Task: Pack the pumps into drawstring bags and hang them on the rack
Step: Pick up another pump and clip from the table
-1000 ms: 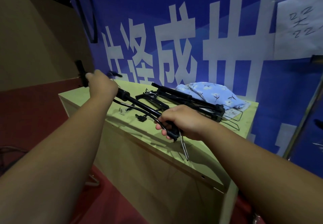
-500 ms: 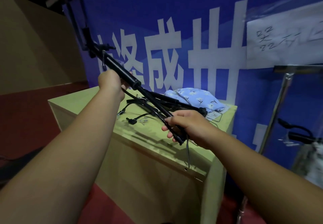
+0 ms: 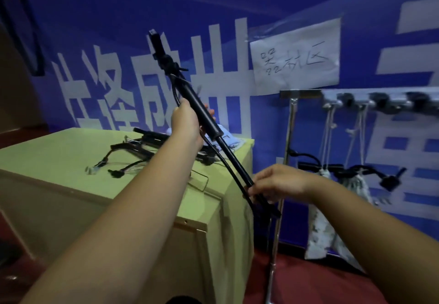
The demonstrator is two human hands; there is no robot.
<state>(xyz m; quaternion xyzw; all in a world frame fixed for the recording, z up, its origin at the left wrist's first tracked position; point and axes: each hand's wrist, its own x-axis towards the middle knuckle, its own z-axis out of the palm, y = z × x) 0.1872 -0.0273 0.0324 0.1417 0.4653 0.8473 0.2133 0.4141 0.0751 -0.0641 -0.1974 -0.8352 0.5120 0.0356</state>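
I hold a long black pump (image 3: 209,125) tilted steeply in the air, its handle end up near the banner. My left hand (image 3: 185,123) grips its thick barrel. My right hand (image 3: 275,185) grips the thin lower end, off the table's right corner. More black pumps (image 3: 152,137) with hoses lie on the pale green table (image 3: 59,156). A blue flowered drawstring bag (image 3: 231,139) shows partly behind the held pump. On the right stands a metal rack (image 3: 301,94), with pale drawstring bags (image 3: 318,220) holding pumps hanging from it.
A blue banner with large white characters and a taped paper sign (image 3: 294,59) fills the background. The rack's upright post (image 3: 282,166) stands just right of the table. Red floor (image 3: 308,284) lies below. Loose wire pieces lie near the table's right edge.
I have lifted the pump off the table and swung it up and to the right. My view has turned right, bringing the rack and hanging bags into sight.
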